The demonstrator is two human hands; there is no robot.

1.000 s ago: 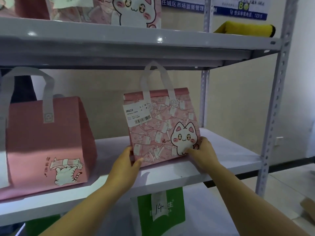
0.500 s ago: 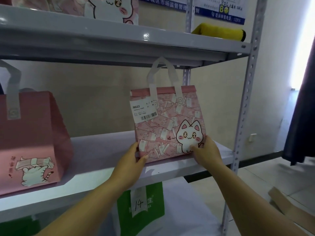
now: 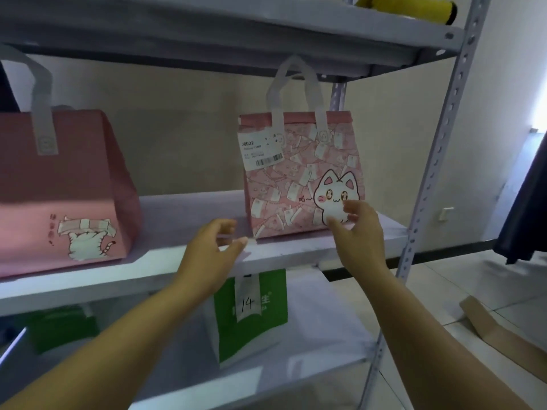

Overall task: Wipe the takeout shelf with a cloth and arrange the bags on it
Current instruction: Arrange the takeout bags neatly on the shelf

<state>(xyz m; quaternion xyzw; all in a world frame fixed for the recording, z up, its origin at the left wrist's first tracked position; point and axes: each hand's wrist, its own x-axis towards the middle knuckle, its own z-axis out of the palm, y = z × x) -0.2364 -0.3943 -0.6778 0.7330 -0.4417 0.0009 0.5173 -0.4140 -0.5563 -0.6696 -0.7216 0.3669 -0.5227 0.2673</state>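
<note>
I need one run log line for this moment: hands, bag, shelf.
left hand: open, off bag | right hand: open, at bag front | patterned cat bag: upright on middle shelf | plain pink bag: left

A patterned pink bag (image 3: 302, 179) with a white cat print stands upright on the middle shelf (image 3: 183, 261), at about one o'clock from the frame's centre. The left hand (image 3: 211, 255), fingers loosely curled, hovers just off the bag's lower left corner; the right hand (image 3: 359, 232), fingers spread, sits before its lower right corner. A plain pink bag (image 3: 59, 190) stands at nine o'clock, a green bag (image 3: 251, 318) at six, and a yellow cloth (image 3: 414, 7) at one o'clock on the top shelf.
</note>
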